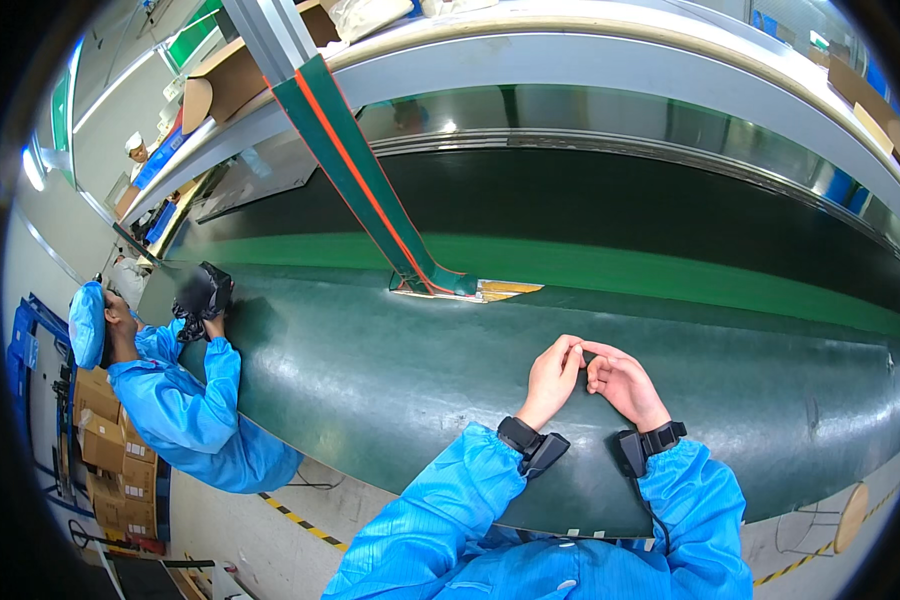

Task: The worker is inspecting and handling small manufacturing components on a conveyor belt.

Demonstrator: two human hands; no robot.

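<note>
My left hand [554, 378] and my right hand [625, 385] rest together over the dark green work surface [370, 370], fingertips touching each other near the middle. Nothing shows between the fingers. Both forearms wear blue sleeves with a black wrist device on each. A green strip with an orange stripe [355, 165] slants down from the top and ends at a small yellowish piece [490, 290] on the surface, beyond my hands.
A person in a blue coat and cap [170, 390] works at the left, hands on a black object [202, 295]. Cardboard boxes [105, 440] stack on the floor at lower left. A grey shelf [610, 60] runs overhead. A round stool [850, 515] stands at lower right.
</note>
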